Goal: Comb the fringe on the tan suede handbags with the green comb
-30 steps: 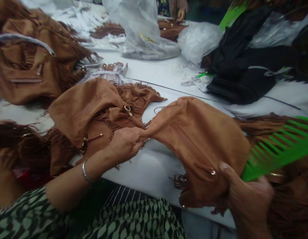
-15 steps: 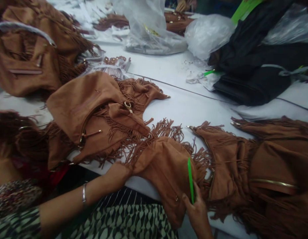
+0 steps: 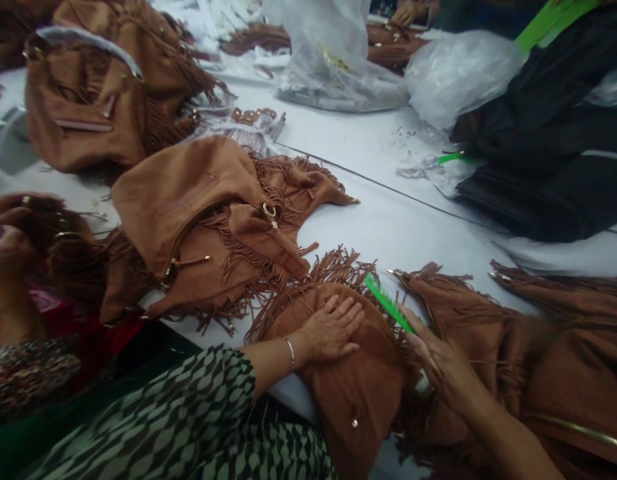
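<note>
A brown suede fringed bag point(image 3: 356, 387) lies at the near edge of the white table point(image 3: 388, 227). My left hand point(image 3: 333, 327) rests flat on top of it, fingers stretched out. My right hand point(image 3: 438, 360) holds a green comb point(image 3: 388, 303), its teeth set in the bag's fringe point(image 3: 333, 267). More brown fringed bags lie close by: one to the left point(image 3: 198, 213) and one to the right point(image 3: 538, 347).
A pile of brown bags point(image 3: 88, 100) sits at far left. Clear plastic bags point(image 3: 333, 60) and black bags point(image 3: 538, 147) fill the back and right. Another person's hand point(image 3: 8, 253) is at the left edge, and another's point(image 3: 403, 12) at the far top.
The bag went from held up in both hands to lying on the table. My left hand let go of its corner and now lies flat on it. The comb has moved up to the fringe.
</note>
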### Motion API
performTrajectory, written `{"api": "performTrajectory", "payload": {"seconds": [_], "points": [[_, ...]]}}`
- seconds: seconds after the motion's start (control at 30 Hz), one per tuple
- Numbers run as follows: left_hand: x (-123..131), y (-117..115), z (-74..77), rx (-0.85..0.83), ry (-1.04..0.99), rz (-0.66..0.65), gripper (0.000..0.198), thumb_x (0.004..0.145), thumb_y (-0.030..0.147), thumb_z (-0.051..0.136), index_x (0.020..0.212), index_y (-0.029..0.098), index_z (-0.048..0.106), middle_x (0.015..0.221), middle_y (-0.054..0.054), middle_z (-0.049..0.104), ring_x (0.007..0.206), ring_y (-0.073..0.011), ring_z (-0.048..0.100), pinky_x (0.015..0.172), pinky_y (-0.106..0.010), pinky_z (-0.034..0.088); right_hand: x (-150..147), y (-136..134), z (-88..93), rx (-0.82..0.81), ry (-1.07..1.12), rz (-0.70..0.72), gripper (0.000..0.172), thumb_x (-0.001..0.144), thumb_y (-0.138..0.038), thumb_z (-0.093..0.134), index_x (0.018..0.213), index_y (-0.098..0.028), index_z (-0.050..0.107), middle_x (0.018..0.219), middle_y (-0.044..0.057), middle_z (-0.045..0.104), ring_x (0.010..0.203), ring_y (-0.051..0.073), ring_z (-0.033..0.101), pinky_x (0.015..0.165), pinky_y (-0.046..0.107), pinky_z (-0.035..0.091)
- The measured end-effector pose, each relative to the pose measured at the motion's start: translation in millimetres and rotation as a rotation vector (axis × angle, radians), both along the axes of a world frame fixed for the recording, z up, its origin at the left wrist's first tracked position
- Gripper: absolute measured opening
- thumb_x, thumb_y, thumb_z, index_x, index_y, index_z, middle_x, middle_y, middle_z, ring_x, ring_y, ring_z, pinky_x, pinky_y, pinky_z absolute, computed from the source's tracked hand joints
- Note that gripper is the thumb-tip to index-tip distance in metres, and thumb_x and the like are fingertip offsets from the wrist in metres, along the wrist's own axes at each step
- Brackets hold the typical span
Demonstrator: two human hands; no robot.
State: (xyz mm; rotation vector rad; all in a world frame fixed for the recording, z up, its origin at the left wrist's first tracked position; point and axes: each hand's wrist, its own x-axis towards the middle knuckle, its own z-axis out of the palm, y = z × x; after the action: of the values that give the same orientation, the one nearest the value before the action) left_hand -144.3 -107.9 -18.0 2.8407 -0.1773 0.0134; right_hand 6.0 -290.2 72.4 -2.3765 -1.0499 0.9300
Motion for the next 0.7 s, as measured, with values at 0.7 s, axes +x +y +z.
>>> {"api": "performTrajectory", "payload": {"seconds": [0.7], "points": [[0.8, -4.0, -4.7, 0.13, 0.059, -0.029, 0.065, 0.092, 0.054, 0.024, 0.14, 0.012, 0.033, 0.147, -0.009, 0.031, 0.138, -0.0289, 0.021, 0.113, -0.047, 0.015, 160.4, 160.6, -79.9, 0.002, -0.339, -0.098, 0.059, 0.096, -0.042, 0.02, 0.14, -0.006, 0.037, 0.125, 0.025, 0.054, 0.108, 0.033, 0.056, 0.09, 0.048, 0.042]]}}
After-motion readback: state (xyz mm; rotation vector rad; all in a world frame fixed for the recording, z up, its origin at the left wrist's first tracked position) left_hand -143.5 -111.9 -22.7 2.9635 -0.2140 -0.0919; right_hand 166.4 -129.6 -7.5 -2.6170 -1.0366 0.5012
